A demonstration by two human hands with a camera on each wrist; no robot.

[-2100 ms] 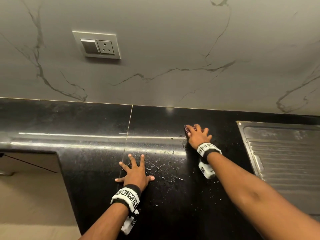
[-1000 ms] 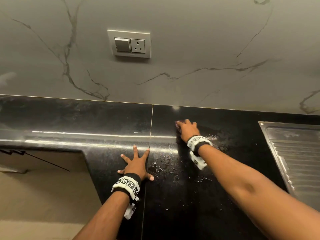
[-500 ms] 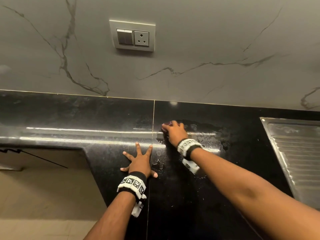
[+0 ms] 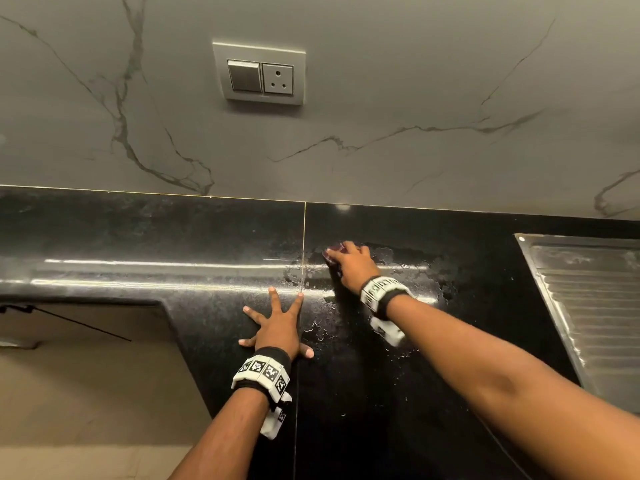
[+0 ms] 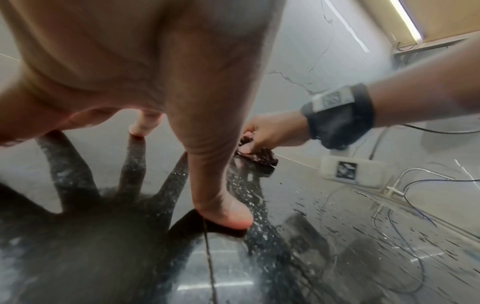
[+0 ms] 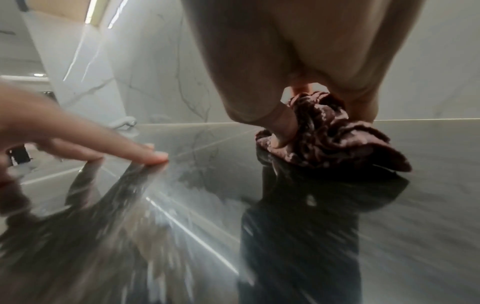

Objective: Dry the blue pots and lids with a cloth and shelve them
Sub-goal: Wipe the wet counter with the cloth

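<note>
Right hand (image 4: 349, 263): clutching bunched maroon patterned cloth (image 6: 330, 131), pressed on wet glossy black stone desk (image 4: 398, 393), far side. Left hand (image 4: 277, 327): splayed flat, nearer, just left. Blue pots, lids: not visible.

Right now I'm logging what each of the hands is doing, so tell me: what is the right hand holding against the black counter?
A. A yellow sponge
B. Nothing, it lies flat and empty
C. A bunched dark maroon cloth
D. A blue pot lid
C: the right hand presses a bunched dark maroon cloth onto the wet black counter, while the left hand lies flat with fingers spread.
</note>
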